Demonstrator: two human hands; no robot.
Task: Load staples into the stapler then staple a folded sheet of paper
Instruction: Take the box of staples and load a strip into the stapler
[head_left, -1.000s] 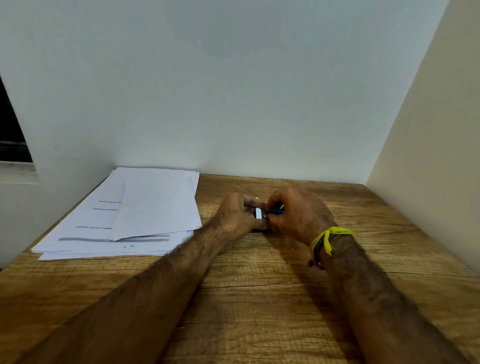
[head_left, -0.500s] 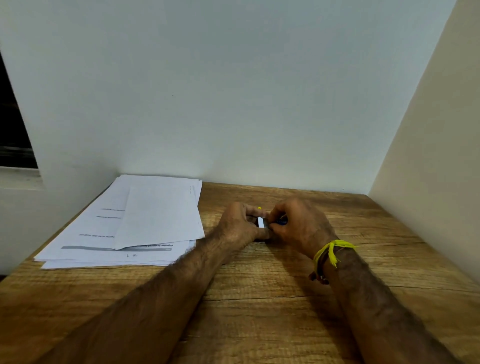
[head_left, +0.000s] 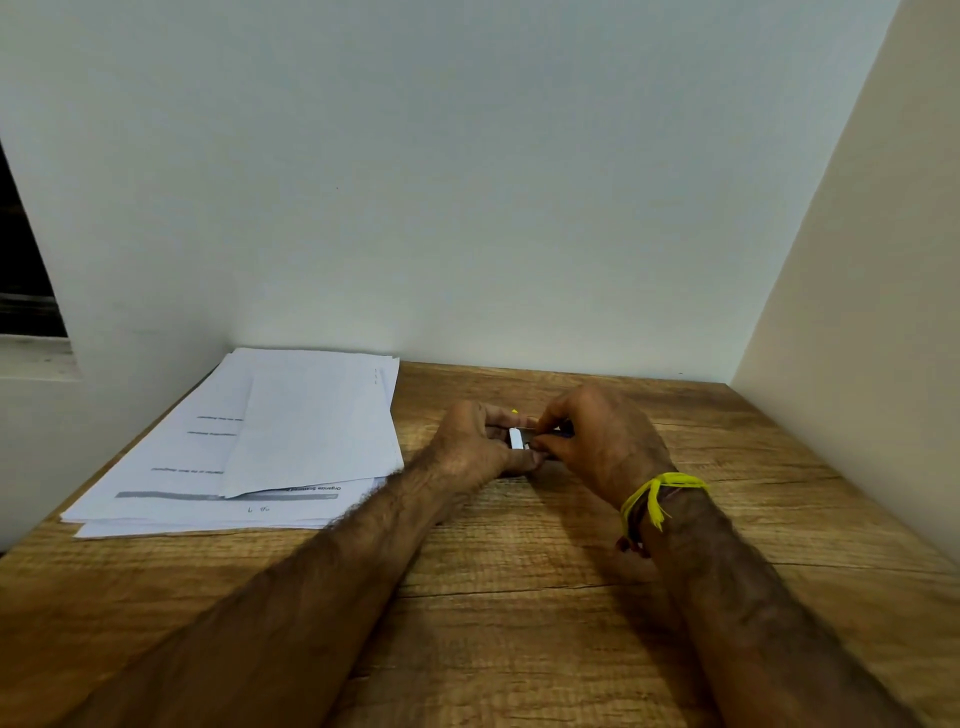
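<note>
A small stapler (head_left: 519, 439) is held between both hands over the middle of the wooden table (head_left: 519, 623); only a silvery white end and a dark blue bit show. My left hand (head_left: 478, 441) curls its fingers round it from the left. My right hand (head_left: 597, 441) pinches at it from the right, thumb and fingertips meeting near the metal part. Whether staples are between the fingers cannot be made out. A folded white sheet (head_left: 317, 426) lies on top of a stack of printed papers (head_left: 171, 467) at the back left.
The table sits in a corner, with a pale wall (head_left: 467, 208) behind and a cream wall (head_left: 857, 312) on the right. A dark window opening (head_left: 26, 280) is at the far left. A yellow thread (head_left: 657, 493) is tied on my right wrist.
The view has tilted up a little, so hands and papers sit lower in the picture. Both hands stay on the stapler with small finger shifts only.
</note>
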